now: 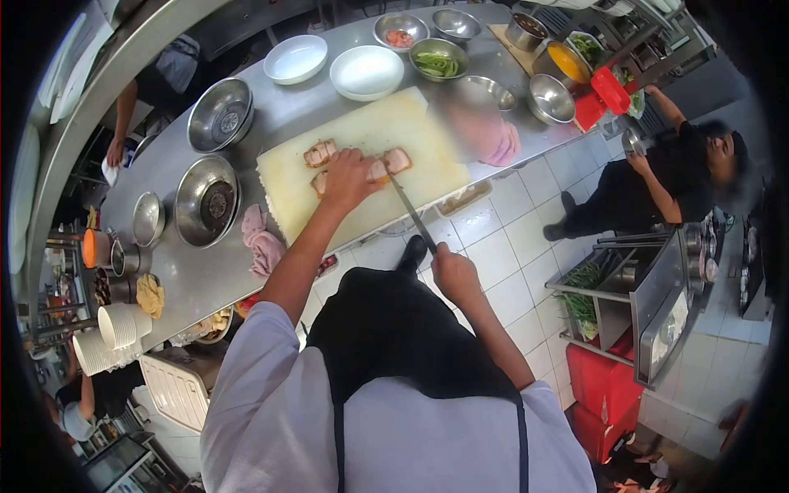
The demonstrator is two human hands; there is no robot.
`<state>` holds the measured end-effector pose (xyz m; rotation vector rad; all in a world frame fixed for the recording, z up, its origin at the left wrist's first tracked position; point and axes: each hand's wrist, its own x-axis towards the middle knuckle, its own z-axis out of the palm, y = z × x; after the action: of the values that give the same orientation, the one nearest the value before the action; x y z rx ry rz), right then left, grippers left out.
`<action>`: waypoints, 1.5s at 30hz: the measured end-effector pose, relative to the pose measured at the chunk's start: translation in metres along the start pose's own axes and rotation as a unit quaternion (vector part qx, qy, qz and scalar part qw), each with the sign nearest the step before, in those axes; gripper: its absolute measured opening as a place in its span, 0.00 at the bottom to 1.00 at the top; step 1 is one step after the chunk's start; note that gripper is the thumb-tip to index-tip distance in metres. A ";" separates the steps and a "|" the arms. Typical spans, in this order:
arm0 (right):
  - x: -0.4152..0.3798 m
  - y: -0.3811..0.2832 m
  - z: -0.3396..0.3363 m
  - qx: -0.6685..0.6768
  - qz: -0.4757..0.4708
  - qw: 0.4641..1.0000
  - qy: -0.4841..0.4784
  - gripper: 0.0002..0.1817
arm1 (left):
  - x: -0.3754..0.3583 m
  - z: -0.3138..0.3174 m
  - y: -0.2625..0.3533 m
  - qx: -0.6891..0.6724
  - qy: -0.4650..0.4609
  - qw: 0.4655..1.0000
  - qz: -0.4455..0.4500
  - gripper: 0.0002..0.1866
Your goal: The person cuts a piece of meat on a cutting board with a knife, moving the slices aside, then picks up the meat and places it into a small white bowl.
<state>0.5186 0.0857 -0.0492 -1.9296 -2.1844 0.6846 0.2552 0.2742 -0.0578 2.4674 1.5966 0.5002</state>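
The right hand has its grip closed around the handle of a knife, whose blade runs up and to the left from that grip, its tip end beside a piece of meat with a browned edge. The left hand rests with bent fingers over the meat pieces; whether its grip is closed on one, I cannot tell. One piece shows just right of the left grip, next to the piece by the knife tip; another group lies to the upper left of the grip, and a further piece shows at its left side.

All the meat lies on a pale cutting board on the metal counter. Beyond the left grip stand two white dishes and a metal bowl of green strips. To its left, past the board, are large metal bowls, with a pink cloth nearer. Well apart, right of the right grip, is a co-worker in dark clothing.
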 end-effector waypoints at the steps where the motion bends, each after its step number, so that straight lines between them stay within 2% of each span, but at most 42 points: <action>1: -0.001 -0.001 -0.002 -0.002 -0.006 1.000 0.006 0.10 | -0.003 -0.005 0.000 -0.008 0.008 1.000 -0.005 0.37; 4: -0.009 0.006 -0.009 -0.005 -0.022 1.000 0.019 0.09 | -0.014 -0.020 -0.008 -0.018 0.142 0.990 -0.014 0.34; 5: -0.014 0.009 -0.010 -0.005 -0.024 1.000 0.019 0.08 | -0.022 -0.032 -0.018 0.000 0.159 0.987 -0.016 0.38; 8: -0.033 0.016 -0.011 0.006 -0.020 0.999 0.033 0.08 | -0.059 -0.055 -0.044 -0.050 0.122 0.984 -0.123 0.38; 11: -0.042 0.016 -0.007 0.022 -0.034 0.999 0.028 0.08 | -0.095 -0.047 -0.048 -0.092 0.075 0.977 -0.175 0.36; 16: -0.015 -0.014 0.009 0.033 -0.093 0.995 0.018 0.09 | -0.097 -0.020 -0.034 -0.092 0.125 0.965 -0.210 0.35; 24: 0.027 -0.071 0.014 -0.054 -0.089 0.995 -0.009 0.08 | -0.084 -0.004 -0.041 -0.105 0.180 0.947 -0.245 0.32; 27: 0.021 -0.076 0.012 -0.045 -0.075 0.996 0.000 0.08 | -0.086 -0.010 -0.035 -0.031 0.215 0.952 -0.217 0.32; 30: 0.003 -0.079 -0.004 -0.020 -0.046 0.998 0.035 0.08 | -0.090 -0.016 -0.025 -0.027 0.228 0.959 -0.163 0.31; 33: -0.017 -0.067 -0.018 0.020 0.000 0.997 0.072 0.08 | -0.071 -0.011 -0.012 -0.064 0.218 0.973 -0.035 0.33; 38: -0.025 -0.025 -0.018 0.084 0.076 0.986 0.123 0.09 | 0.002 -0.001 0.025 -0.054 0.097 0.992 0.060 0.26; 39: -0.023 -0.017 -0.018 0.108 0.073 0.983 0.133 0.10 | 0.017 0.002 0.027 -0.046 0.068 0.994 0.078 0.25; 42: -0.011 0.004 -0.022 0.133 0.073 0.979 0.135 0.10 | 0.058 0.013 0.026 -0.022 -0.128 0.988 0.086 0.24; 45: 0.004 0.024 -0.031 0.142 0.063 0.980 0.122 0.11 | 0.082 0.023 0.026 0.007 -0.181 0.978 0.108 0.20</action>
<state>0.5517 0.0990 -0.0325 -1.8986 -1.7289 0.6932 0.3166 0.3385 -0.0552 2.5708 1.2044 0.0554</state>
